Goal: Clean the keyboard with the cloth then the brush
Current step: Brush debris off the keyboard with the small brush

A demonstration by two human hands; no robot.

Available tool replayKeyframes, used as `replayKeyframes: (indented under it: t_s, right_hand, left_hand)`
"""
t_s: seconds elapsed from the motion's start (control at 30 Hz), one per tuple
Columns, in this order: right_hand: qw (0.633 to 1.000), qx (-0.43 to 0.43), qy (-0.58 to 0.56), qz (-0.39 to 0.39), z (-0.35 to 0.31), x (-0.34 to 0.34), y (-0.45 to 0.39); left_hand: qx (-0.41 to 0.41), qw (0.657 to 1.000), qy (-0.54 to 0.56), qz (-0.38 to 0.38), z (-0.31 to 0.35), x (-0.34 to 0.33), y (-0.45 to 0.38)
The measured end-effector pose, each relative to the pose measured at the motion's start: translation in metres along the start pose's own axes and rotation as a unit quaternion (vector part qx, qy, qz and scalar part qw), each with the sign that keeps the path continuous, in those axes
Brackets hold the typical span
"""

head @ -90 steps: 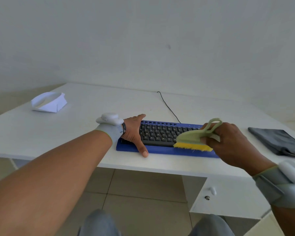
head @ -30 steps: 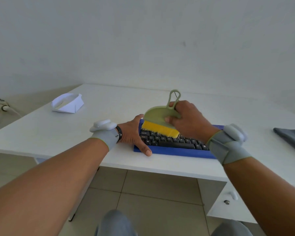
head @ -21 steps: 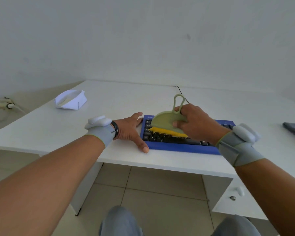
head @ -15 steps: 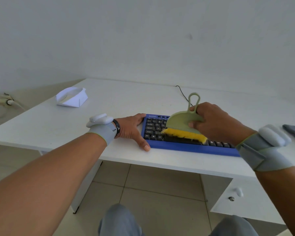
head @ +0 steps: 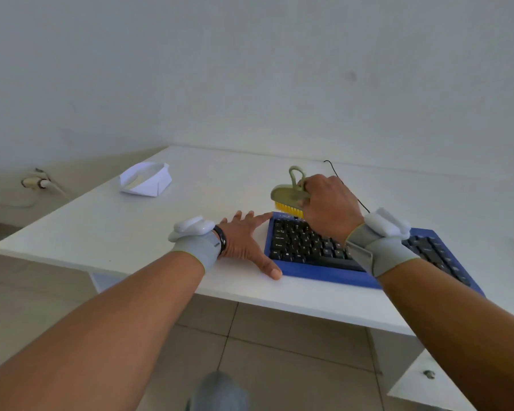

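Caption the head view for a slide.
Right hand sweeps brush along keyboard top edge; left hand steadies it.

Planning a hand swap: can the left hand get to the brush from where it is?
Probably yes: the left hand lies flat beside the keyboard, nothing between it and the brush, though the right hand grips it.

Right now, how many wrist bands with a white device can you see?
2. One wrist band is on the left arm, beside the keyboard. The other wrist band is on the right arm, above the keyboard, behind the right hand gripping the brush.
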State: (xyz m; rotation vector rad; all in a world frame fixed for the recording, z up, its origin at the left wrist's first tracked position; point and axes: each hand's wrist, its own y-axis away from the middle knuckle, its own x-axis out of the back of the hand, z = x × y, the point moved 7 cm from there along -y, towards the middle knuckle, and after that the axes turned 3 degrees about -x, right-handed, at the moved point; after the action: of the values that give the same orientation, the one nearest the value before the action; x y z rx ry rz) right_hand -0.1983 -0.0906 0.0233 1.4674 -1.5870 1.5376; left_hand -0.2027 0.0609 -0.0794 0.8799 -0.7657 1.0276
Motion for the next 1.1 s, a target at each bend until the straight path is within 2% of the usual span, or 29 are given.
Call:
replayKeyframes:
  t_s: [0.13, 0.37, 0.43, 0.5, 0.6, 0.77, 0.93, 1.0, 1.1]
  right_hand:
    - [0.998, 0.002, 0.013, -0.063, 0.0, -0.01, 0.007]
    - [0.985, 0.027, -0.056, -0.164, 0.004, 0.004, 0.023]
    - [0.984, 0.024, -0.086, -0.152, 0.006, 0.016, 0.022]
    - [0.989, 0.017, -0.103, -0.101, 0.007, 0.025, 0.017]
    - [0.998, -0.013, -0.051, -0.039, 0.009, 0.021, 0.011]
    - [0.993, -0.011, -0.011, -0.114, 0.003, 0.0, 0.024]
    - [0.981, 0.018, -0.057, -0.187, -0.001, 0.01, 0.036]
    - [0.981, 0.011, -0.091, -0.171, 0.002, 0.022, 0.033]
    - [0.992, -0.002, -0.083, -0.094, 0.005, 0.034, 0.025]
  left_hand:
    - [0.009, 1.0, -0.01, -0.004, 0.001, -0.001, 0.003]
    - [0.018, 1.0, -0.014, -0.001, 0.007, 0.002, 0.01]
    - [0.022, 1.0, -0.014, 0.002, 0.008, 0.001, 0.011]
    - [0.014, 1.0, -0.012, 0.003, 0.005, 0.0, 0.008]
    - [0.01, 1.0, -0.001, 0.001, -0.002, -0.001, 0.001]
    - [0.008, 1.0, -0.01, -0.003, 0.0, -0.004, 0.003]
    - [0.007, 1.0, -0.007, -0.002, 0.004, -0.001, 0.007]
    - [0.015, 1.0, -0.011, -0.003, 0.005, 0.0, 0.009]
    - [0.006, 1.0, -0.002, -0.003, 0.002, 0.0, 0.006]
